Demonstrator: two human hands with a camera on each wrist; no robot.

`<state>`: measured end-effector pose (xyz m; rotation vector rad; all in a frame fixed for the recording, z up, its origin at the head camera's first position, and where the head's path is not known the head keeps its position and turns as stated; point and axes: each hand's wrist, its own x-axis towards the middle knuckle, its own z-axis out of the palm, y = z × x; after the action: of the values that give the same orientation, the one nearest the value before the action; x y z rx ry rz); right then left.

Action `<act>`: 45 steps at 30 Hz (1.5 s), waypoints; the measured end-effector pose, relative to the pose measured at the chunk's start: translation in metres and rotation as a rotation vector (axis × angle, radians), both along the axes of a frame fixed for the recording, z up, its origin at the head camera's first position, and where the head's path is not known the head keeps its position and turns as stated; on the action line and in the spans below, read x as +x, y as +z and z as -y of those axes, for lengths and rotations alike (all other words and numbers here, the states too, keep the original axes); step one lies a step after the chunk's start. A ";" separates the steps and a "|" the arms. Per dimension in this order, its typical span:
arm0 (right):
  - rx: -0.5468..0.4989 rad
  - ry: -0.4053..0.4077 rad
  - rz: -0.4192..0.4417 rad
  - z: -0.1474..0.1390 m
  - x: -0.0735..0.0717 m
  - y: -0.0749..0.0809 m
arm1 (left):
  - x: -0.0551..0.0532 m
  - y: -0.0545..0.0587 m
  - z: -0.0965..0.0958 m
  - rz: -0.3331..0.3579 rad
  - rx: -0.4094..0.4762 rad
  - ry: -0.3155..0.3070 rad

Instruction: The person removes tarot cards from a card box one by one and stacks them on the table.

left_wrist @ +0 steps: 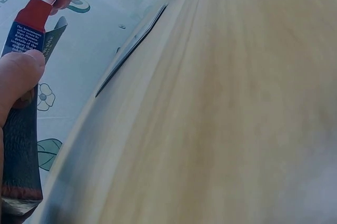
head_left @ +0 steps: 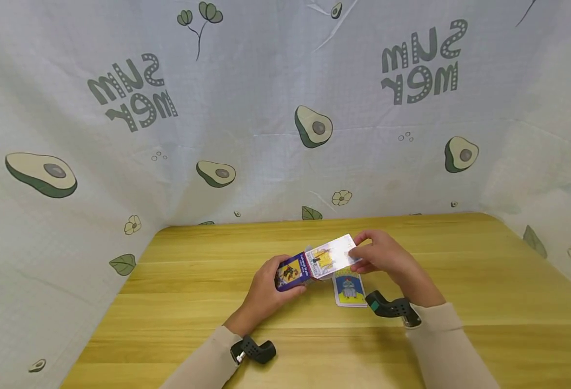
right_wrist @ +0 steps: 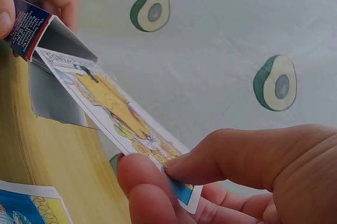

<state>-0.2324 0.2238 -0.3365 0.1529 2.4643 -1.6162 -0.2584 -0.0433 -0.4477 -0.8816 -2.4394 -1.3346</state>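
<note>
My left hand [head_left: 267, 289] grips a purple-blue card box [head_left: 293, 272], thumb on one side and fingers round the other. The box's open end faces right, its flap [right_wrist: 57, 97] hanging down in the right wrist view. Between thumb and fingers, my right hand [head_left: 380, 254] pinches an illustrated tarot card [right_wrist: 118, 110] by its far end. The card's other end lies right at the box's mouth. Below the card, a small stack of tarot cards [head_left: 350, 290] lies face up on the table, showing a blue and yellow picture.
The wooden table [head_left: 193, 302] stretches out to both sides of the hands. A pale cloth [head_left: 266, 108] printed with avocados hangs behind and beside it. Each wrist wears a black camera mount [head_left: 387, 307].
</note>
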 end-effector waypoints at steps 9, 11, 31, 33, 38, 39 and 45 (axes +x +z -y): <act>0.041 -0.028 -0.060 -0.010 0.001 0.002 | 0.001 0.002 0.000 0.020 -0.006 0.001; 0.037 -0.033 -0.065 -0.012 0.001 0.002 | 0.001 0.002 0.000 0.019 -0.007 0.004; -0.004 -0.092 -0.112 -0.018 0.003 0.006 | 0.001 0.002 0.000 -0.024 -0.004 -0.005; -0.021 -0.098 -0.109 -0.018 0.003 0.006 | 0.000 0.002 0.000 -0.025 -0.003 -0.007; -0.033 -0.109 -0.110 -0.018 0.003 0.005 | 0.000 0.002 0.000 -0.019 0.001 -0.007; -0.028 -0.112 -0.111 -0.018 0.003 0.005 | 0.000 0.001 0.000 -0.018 0.003 -0.007; 0.012 -0.124 -0.111 -0.020 0.004 0.004 | 0.000 0.001 0.000 -0.021 0.005 -0.009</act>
<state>-0.2282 0.2436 -0.3324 0.2282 2.5948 -1.7025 -0.2585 -0.0436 -0.4466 -0.9020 -2.4181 -1.3271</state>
